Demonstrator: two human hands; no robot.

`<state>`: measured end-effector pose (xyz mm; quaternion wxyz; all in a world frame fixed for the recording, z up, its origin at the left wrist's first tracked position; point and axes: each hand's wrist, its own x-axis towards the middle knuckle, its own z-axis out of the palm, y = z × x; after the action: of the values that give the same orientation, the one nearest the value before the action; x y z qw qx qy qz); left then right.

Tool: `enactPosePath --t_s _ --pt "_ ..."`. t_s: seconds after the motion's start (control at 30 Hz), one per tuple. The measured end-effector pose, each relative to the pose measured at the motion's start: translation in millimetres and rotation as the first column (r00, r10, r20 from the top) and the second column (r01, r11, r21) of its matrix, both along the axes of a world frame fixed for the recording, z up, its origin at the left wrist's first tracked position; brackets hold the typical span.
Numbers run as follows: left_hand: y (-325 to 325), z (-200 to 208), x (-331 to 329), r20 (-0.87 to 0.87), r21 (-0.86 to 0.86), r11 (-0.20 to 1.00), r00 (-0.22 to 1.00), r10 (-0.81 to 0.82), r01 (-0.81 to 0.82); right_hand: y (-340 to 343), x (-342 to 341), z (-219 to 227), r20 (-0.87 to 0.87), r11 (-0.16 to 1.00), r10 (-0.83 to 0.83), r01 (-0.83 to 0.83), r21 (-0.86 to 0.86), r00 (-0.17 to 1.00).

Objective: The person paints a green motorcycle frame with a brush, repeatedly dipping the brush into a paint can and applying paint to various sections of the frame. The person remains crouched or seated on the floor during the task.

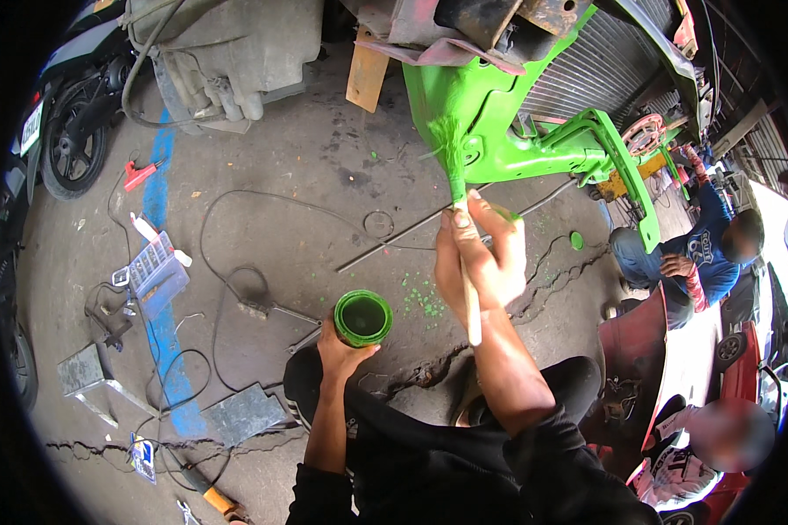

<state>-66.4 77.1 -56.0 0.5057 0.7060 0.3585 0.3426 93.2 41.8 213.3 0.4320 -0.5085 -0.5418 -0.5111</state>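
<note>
My right hand (480, 254) pinches a paintbrush (470, 302) by its pale wooden handle. The bristles, loaded with green paint, point away from me and touch the bright green metal car part (508, 149) ahead. Around a paint can (362, 318) the fingers of my left hand (341, 354) are wrapped, holding it upright above the floor near my knee. Green paint coats the can's rim and inner wall; its inside looks dark, and how much paint it holds I cannot tell.
Green drips (422, 299) and a green lid (576, 241) lie on the cracked floor. Cables, a metal rod (394, 236) and a plastic parts case (158, 273) lie around. A person in a blue shirt (709, 249) works at right; another sits lower right. A motorcycle (74, 144) stands far left.
</note>
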Motion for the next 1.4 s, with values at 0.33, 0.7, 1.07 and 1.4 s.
enactPosePath --t_s 0.33,0.7,1.07,1.4 --pt "0 3 0 0.0 -0.025 1.0 1.0 -0.01 0.01 -46 35 -82 -0.074 0.964 -0.125 0.103 -0.246 0.989" --pt "0 -2 2 0.005 -0.043 0.999 1.0 -0.02 0.021 -13 30 -38 0.005 0.988 0.092 -0.091 -0.129 0.996" --pt "-4 -3 1 -0.02 -0.034 0.999 1.0 -0.004 0.004 -17 27 -44 0.059 0.961 0.228 -0.215 -0.173 0.972" --pt "-8 5 -5 -0.089 0.035 0.999 0.996 -0.028 0.032 12 49 -43 -0.063 0.937 0.329 -0.334 -0.105 0.942"
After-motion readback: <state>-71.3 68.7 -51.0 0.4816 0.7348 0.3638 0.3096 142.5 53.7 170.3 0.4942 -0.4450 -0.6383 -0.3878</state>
